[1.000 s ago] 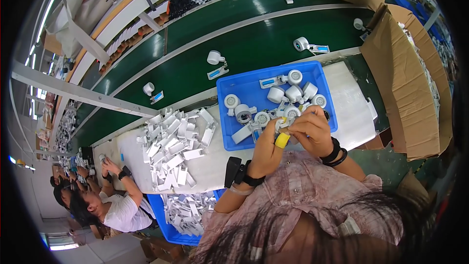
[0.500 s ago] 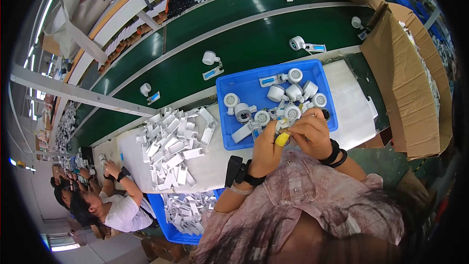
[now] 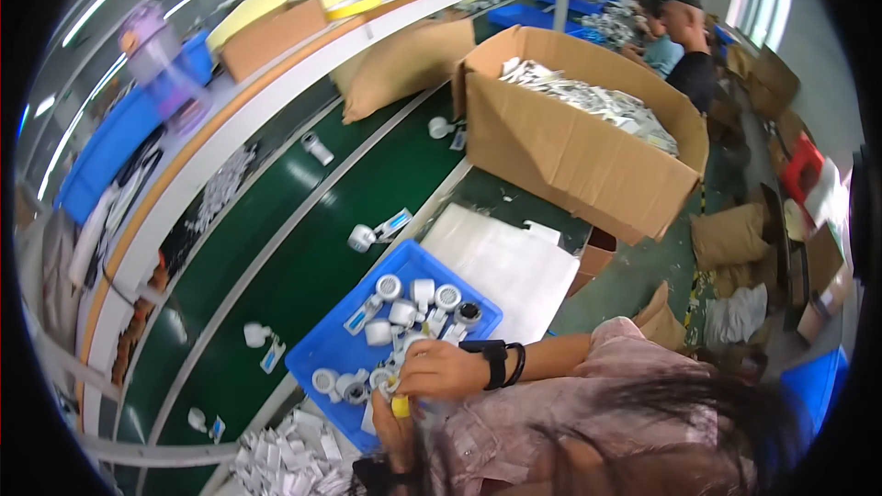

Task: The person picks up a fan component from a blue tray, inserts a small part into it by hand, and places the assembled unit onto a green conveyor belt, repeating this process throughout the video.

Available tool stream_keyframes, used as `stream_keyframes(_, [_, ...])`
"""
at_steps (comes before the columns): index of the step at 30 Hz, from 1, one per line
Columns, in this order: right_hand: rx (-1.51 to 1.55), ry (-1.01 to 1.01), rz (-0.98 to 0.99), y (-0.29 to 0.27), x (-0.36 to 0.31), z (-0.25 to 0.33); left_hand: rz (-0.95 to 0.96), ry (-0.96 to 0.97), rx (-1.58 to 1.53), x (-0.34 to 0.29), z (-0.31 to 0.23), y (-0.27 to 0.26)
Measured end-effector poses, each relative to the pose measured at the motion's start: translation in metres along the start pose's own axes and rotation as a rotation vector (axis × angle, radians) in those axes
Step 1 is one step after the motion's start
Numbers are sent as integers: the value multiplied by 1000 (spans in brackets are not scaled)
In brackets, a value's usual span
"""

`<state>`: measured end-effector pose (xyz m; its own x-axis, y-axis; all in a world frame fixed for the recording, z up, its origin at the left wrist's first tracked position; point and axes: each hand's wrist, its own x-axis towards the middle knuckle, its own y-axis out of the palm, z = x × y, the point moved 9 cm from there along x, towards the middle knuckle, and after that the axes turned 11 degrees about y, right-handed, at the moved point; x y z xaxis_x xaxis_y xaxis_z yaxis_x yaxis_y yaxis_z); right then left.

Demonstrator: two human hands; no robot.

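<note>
Both hands meet over the blue tray's [image 3: 317,358] near edge: our right hand [image 3: 441,369] pinches a white part [image 3: 390,384], our left hand [image 3: 397,427] grips a yellow piece [image 3: 401,407]. Advise steady, square alignment.

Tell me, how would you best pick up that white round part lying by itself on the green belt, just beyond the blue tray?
Probably by its round white head. The white round part lies on its side on the green belt, apart from the blue tray, with a small flat card beside it. Coming from above, fingers either side of the round body, looks easiest: nothing crowds it there.
</note>
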<state>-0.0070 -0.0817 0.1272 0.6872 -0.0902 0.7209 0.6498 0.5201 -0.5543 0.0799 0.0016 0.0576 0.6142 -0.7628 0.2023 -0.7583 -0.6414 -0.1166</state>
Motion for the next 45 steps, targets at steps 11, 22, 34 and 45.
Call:
stream_keyframes(11, [106, 78, -23, 12, -12, -17, -30, -78, -286, -1, 33, 6])
stream_keyframes(22, [-42, 93, -76, 6, -8, -2, 28, 89, 165, 8, -14, 1])
stream_keyframes(34, [62, 94, 89, 8, 10, 1, 81, 22, 50, 1, -8, -5])
stream_keyframes(45, [-19, 108, 20, 6, 10, 5, 22, 11, 71, -6, -7, -9])
